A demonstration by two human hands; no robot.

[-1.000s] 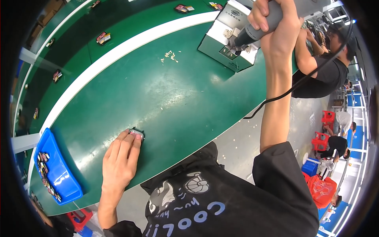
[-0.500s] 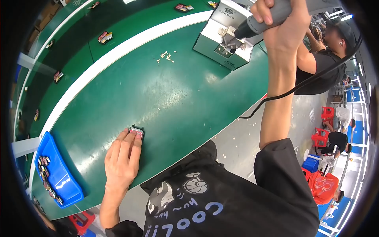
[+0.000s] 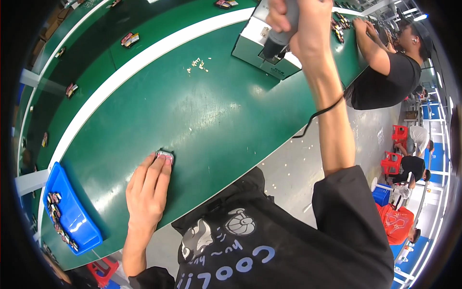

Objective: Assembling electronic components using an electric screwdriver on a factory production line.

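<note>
My right hand [image 3: 312,36] is wrapped round a grey electric screwdriver [image 3: 278,42] with a black nose. Its tip points down at the front of a white and green screw feeder box [image 3: 250,39] at the far edge of the bench; whether it touches a screw is too small to tell. A black cord passes behind my right wrist. At the middle left, my left hand [image 3: 147,195] rests on the bench, its fingertips gripping a small black-rimmed device [image 3: 165,156] with a pinkish, shiny top. The fingers hide part of the device.
A blue tray [image 3: 84,226] with several small assemblies stands at the left. Behind a white rail [image 3: 115,72], similar assemblies lie on a green belt [image 3: 98,60]. Pale scraps [image 3: 198,65] are scattered on the bench. A co-worker in black [image 3: 392,82] sits at the far right.
My right hand has moved left and slightly down with the screwdriver, bringing its tip to the feeder's front. My left hand and the device have hardly moved.
</note>
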